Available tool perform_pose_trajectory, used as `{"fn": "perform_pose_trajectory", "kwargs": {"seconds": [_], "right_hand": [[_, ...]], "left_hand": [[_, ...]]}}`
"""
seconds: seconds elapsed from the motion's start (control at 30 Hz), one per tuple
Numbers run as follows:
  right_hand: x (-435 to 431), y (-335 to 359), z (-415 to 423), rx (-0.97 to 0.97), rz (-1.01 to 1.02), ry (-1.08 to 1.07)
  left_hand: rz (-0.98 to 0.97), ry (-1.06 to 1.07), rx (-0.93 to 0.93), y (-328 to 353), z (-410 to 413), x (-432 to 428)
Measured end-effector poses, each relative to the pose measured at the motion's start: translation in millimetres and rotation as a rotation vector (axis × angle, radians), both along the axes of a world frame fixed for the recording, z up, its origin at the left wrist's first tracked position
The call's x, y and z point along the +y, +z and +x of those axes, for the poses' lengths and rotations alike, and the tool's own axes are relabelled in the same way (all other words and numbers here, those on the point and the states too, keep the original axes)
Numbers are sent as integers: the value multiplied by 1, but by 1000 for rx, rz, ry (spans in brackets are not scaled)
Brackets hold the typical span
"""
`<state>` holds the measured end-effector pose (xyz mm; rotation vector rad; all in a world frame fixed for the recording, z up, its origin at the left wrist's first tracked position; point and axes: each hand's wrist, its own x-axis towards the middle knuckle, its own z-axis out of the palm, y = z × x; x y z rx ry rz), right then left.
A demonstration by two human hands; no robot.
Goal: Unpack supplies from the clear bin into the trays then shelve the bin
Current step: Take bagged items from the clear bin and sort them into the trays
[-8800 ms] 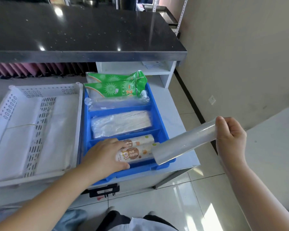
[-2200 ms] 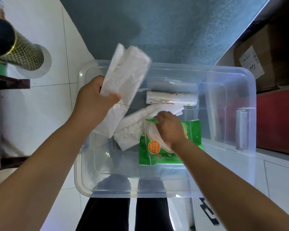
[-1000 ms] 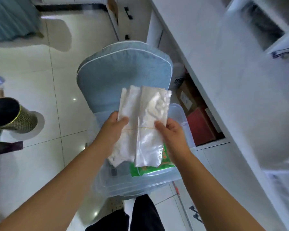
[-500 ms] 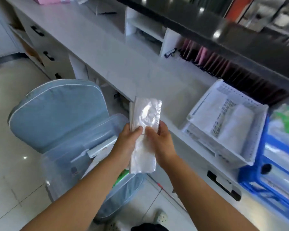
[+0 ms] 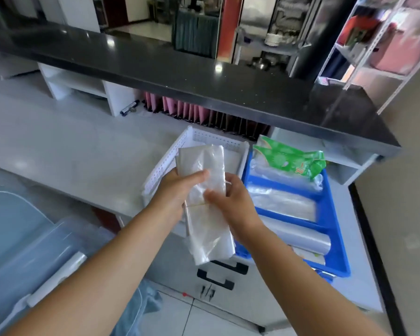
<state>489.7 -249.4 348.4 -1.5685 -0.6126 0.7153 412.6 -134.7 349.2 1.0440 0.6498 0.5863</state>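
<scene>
Both hands hold a bundle of clear plastic bags [image 5: 205, 187], bound by a thin rubber band, upright in front of me. My left hand [image 5: 177, 190] grips its left side; my right hand [image 5: 229, 197] grips its right side. Behind the bundle sits the white perforated tray [image 5: 163, 163] on the counter. To its right the blue divided tray [image 5: 330, 209] holds green packets [image 5: 289, 161], flat clear bags and a film roll [image 5: 298, 236]. The clear bin [image 5: 22, 258] stands at the lower left on a blue chair.
A white counter [image 5: 70, 151] stretches left of the trays. Above it runs a black countertop [image 5: 180, 76] with pink folders [image 5: 180, 109] beneath. Drawers with black handles [image 5: 216, 280] are below the trays. A beige wall closes the right side.
I turned from the bin toward the counter, carrying the bag bundle from above the bin to in front of the white tray. Both hands stay on the bundle.
</scene>
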Motion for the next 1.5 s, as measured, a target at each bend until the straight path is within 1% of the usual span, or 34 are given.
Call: {"fn": "perform_pose_trajectory", "kwargs": {"seconds": [0.13, 0.23, 0.4, 0.57, 0.67, 0.73, 0.8, 0.9, 0.97, 1.0, 1.07, 1.13, 1.17, 1.23, 1.27, 1.3, 1.5], "right_hand": [[-39, 9, 55, 6, -5, 30], [-64, 11, 89, -18, -58, 69], [-88, 10, 132, -113, -171, 68], [-96, 6, 163, -185, -269, 65], [-97, 7, 183, -203, -329, 58], [-96, 11, 195, -223, -371, 46], [-97, 16, 208, -291, -427, 38], [-102, 21, 231, -454, -557, -1], [-108, 22, 246, -527, -638, -49], [-111, 22, 253, -534, -666, -72], [-116, 18, 265, -522, -699, -104], [-119, 13, 272, -516, -718, -121], [-121, 11, 274, -517, -726, -126], [-125, 7, 278, -520, -736, -144], [-127, 5, 280, -514, -732, -153], [-130, 4, 281, -504, -725, -161], [-138, 3, 293, -520, -710, -107]], "left_hand": [[-79, 24, 6, 10, 59, -30], [-144, 74, -25, 14, 92, -48], [-222, -25, -22, 19, 131, -73], [-286, -14, 23, 22, 164, -60], [-297, -48, 59, 15, 185, -54], [-305, -96, 49, 10, 198, -51], [-276, -141, 13, 6, 208, -43], [-83, -207, 54, -6, 219, -28], [156, -297, 185, -21, 222, -21], [328, -361, 276, -29, 222, -20], [773, -508, 468, -46, 223, -21], [1189, -646, 590, -60, 227, -28], [1348, -715, 626, -65, 229, -32], [1599, -841, 681, -74, 239, -40], [1681, -873, 705, -77, 242, -46], [1712, -885, 729, -80, 244, -51], [1657, -936, 818, -96, 250, -59]]}}
